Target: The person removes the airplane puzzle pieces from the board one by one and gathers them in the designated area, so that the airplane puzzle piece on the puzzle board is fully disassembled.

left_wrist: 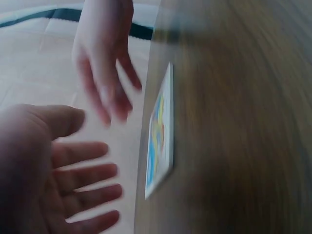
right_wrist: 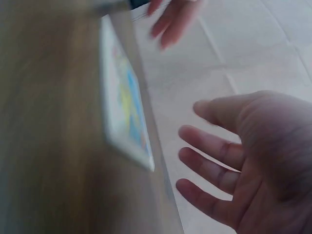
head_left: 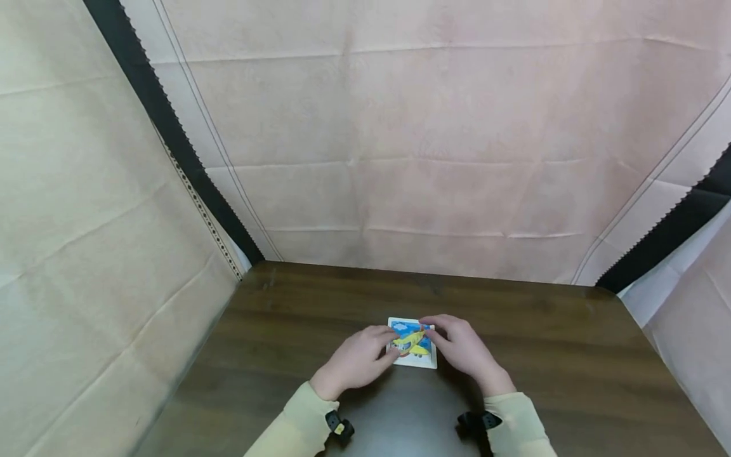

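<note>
A small square picture board (head_left: 411,363) lies flat on the brown table, with a white border and a yellow airplane on blue. It looks like a child's jigsaw tray. My left hand (head_left: 358,358) hovers over its left edge, fingers spread and slightly bent. Above the right edge is my right hand (head_left: 464,346), its fingers pointing inward. In the left wrist view, a gap shows between the left fingers and the board (left_wrist: 158,139). The right wrist view likewise has the right hand (right_wrist: 258,156) apart from the board (right_wrist: 124,97). Nothing sits in either hand.
The wooden table (head_left: 320,295) runs back to a pale cloth wall (head_left: 434,139). Another cloth panel (head_left: 103,254) rises on the left, with black strips at the corners. Dark wrist-worn devices (head_left: 340,426) sit at both cuffs.
</note>
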### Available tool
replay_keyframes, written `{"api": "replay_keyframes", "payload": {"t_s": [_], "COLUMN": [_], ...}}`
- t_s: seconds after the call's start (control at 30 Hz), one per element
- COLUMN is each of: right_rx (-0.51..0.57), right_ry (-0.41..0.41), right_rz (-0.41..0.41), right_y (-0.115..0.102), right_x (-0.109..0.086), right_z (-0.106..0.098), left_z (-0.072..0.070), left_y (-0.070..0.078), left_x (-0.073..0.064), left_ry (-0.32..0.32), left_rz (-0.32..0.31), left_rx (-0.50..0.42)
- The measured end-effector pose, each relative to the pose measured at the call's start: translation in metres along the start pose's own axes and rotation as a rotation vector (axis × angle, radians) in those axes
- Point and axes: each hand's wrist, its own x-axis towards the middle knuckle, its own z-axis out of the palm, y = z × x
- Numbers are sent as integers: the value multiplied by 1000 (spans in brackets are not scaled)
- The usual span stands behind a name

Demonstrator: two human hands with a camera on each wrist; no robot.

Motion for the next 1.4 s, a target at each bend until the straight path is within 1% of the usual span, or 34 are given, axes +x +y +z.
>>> {"api": "replay_keyframes", "payload": {"t_s": [0.07, 0.17, 0.3, 0.47, 0.53, 0.7, 0.8, 0.97, 1.03, 1.23, 1.4], "right_rx": [38, 67, 86, 86, 68, 2, -36, -114, -139, -176, -226], "right_ry": [1, -16, -44, -60, -65, -84, -94, -79, -71, -75, -80], "right_rz": [11, 15, 8, -10, -13, -5, -11, -31, -25, -16, -33], "right_y": [-4, -10, -15, -13, -12, -8, -6, -8, -9, -18, -21], "right_x": [6, 16, 27, 37, 40, 45, 46, 48, 49, 49, 49], "right_z": [7, 16, 25, 34, 37, 43, 47, 51, 52, 53, 52], "left_z": [6, 13, 21, 27, 28, 29, 29, 28, 27, 25, 24], "left_y": [5, 10, 8, 5, 5, 7, 9, 9, 9, 7, 7], "left_x": [3, 4, 3, 3, 3, 3, 3, 3, 3, 2, 1], "left_ry": [-29, -53, -74, -130, -145, -146, -158, -191, -198, -209, -215], "left_rz": [24, 39, 47, 64, 56, 52, 51, 30, 26, 30, 27], "left_rx": [6, 19, 41, 80, 97, 139, 149, 147, 139, 109, 106]}}
